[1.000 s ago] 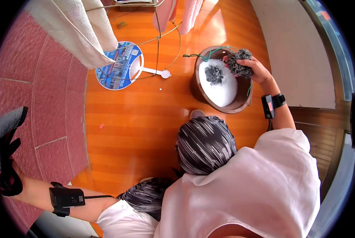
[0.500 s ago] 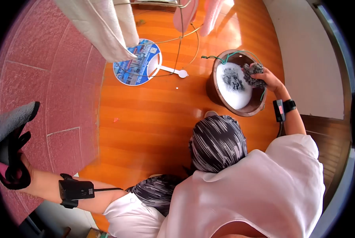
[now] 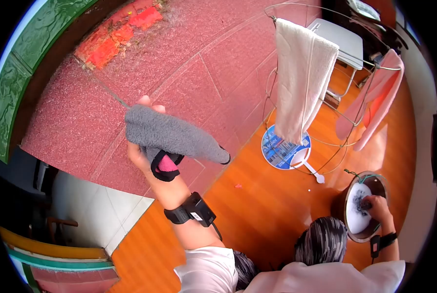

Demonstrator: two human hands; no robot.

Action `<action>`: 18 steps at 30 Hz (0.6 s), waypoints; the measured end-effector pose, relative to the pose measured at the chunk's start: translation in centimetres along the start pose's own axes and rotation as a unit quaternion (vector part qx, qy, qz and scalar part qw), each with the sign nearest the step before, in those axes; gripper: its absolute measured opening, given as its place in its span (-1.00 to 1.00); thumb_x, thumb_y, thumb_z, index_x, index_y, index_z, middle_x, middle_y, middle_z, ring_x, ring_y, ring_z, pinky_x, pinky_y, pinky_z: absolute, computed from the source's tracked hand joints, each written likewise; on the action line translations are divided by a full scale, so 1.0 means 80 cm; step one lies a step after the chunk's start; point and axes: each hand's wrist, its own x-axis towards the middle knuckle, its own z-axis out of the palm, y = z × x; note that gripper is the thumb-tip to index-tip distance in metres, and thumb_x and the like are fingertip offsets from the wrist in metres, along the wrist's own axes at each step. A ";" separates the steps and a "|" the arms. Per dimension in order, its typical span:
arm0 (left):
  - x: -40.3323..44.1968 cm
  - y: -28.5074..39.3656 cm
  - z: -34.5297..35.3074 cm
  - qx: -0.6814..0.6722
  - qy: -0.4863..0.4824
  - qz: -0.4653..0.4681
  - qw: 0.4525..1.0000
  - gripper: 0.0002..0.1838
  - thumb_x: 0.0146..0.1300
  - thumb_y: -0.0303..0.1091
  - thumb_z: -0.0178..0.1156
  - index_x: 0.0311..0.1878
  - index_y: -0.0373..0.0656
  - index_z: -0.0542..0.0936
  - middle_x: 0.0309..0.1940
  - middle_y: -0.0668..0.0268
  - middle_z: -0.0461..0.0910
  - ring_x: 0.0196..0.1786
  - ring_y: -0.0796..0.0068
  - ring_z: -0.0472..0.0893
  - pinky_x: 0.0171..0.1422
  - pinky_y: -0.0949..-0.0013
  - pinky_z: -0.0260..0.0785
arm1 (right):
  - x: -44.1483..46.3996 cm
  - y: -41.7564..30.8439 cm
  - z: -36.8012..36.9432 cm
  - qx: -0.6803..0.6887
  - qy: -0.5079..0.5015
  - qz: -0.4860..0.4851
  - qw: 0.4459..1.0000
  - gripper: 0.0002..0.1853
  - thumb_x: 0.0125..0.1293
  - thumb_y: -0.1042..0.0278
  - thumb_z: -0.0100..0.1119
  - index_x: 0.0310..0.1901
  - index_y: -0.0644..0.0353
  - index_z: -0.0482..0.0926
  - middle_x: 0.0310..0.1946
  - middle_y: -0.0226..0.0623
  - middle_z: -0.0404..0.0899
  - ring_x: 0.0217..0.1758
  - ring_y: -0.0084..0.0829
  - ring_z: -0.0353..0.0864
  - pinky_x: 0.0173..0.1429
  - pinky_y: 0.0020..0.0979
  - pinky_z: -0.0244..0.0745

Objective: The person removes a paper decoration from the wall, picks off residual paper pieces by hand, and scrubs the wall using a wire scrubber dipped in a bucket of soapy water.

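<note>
My left hand (image 3: pixel 139 157) is closed around a folded grey terry cloth (image 3: pixel 172 133) with black edging and a pink patch, raised in front of the red wall. Down at the right, my right hand (image 3: pixel 379 209) reaches into a brown bucket (image 3: pixel 341 207), its fingers closed on a dark grey wet cloth (image 3: pixel 365 204). White suds (image 3: pixel 355 220) fill much of the bucket, and more dark material shows among them. A green cord (image 3: pixel 359 177) hangs over the bucket's rim.
A wire rack (image 3: pixel 346 144) holds a white towel (image 3: pixel 304 73) and a pink cloth (image 3: pixel 375 102). Beneath it, a blue round fan (image 3: pixel 277 155) lies on the wooden floor (image 3: pixel 257 205). A folding stool (image 3: pixel 343 41) stands behind. Red tiled wall (image 3: pixel 218 58) borders the left.
My view has swung left, so the bucket and rack appear farther right. My left hand with the grey cloth has come into fuller view. The right hand's cloth is lower, at the suds.
</note>
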 end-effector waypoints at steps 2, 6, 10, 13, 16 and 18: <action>0.000 0.012 -0.011 -0.038 -0.053 0.009 0.998 -0.45 0.25 -0.18 0.06 0.25 -0.22 0.26 -0.02 0.10 0.42 -0.24 0.27 0.50 -0.16 0.26 0.44 | 0.043 -0.105 -0.052 0.088 -0.014 -0.124 0.988 -0.65 -0.18 0.62 0.18 -0.26 0.09 0.59 -0.33 -0.24 0.62 -0.22 -0.17 0.59 -0.11 -0.29 0.48; -0.011 0.056 0.007 -0.118 -0.046 0.045 0.991 -0.54 0.25 -0.28 0.06 0.21 -0.13 0.29 -0.02 0.20 0.41 -0.39 0.44 0.37 -0.34 0.38 0.30 | 0.139 -0.316 -0.109 0.151 -0.046 -0.330 0.931 -0.43 -0.07 0.59 0.21 0.06 0.03 0.35 -0.16 -0.21 0.56 -0.14 -0.15 0.57 -0.07 -0.30 0.49; -0.027 0.122 0.042 -0.133 -0.147 0.102 0.975 -0.54 0.33 -0.21 -0.09 0.24 -0.18 0.20 -0.03 0.09 0.38 -0.31 0.34 0.47 -0.27 0.32 0.39 | 0.218 -0.553 -0.158 0.138 0.240 -0.651 0.707 -0.60 -0.03 0.60 0.13 -0.09 0.14 0.42 -0.28 -0.24 0.48 -0.17 -0.17 0.49 -0.12 -0.27 0.48; -0.052 0.160 0.054 -0.137 -0.082 0.147 0.976 -0.57 0.34 -0.24 -0.10 0.24 -0.14 0.23 -0.06 0.18 0.40 -0.42 0.45 0.38 -0.36 0.37 0.30 | 0.248 -0.689 -0.211 0.134 0.444 -0.689 0.557 -0.62 -0.10 0.62 0.14 -0.17 0.07 0.46 -0.25 -0.36 0.47 -0.09 -0.27 0.45 -0.07 -0.33 0.45; -0.066 0.182 0.042 -0.079 -0.125 0.173 0.974 -0.62 0.35 -0.29 -0.13 0.21 -0.10 0.27 -0.13 0.24 0.43 -0.51 0.52 0.29 -0.44 0.39 0.21 | 0.270 -0.734 -0.245 0.096 0.514 -0.688 0.504 -0.61 -0.14 0.65 0.15 -0.19 0.10 0.48 -0.20 -0.33 0.50 -0.07 -0.22 0.46 0.00 -0.33 0.41; -0.070 0.186 0.039 -0.067 -0.118 0.181 0.974 -0.54 0.22 -0.38 0.07 0.20 -0.12 0.29 -0.13 0.25 0.43 -0.52 0.55 0.32 -0.45 0.45 0.23 | 0.287 -0.735 -0.260 0.047 0.563 -0.664 0.490 -0.63 -0.14 0.64 0.17 -0.21 0.10 0.49 -0.20 -0.34 0.50 -0.07 -0.23 0.46 0.01 -0.33 0.40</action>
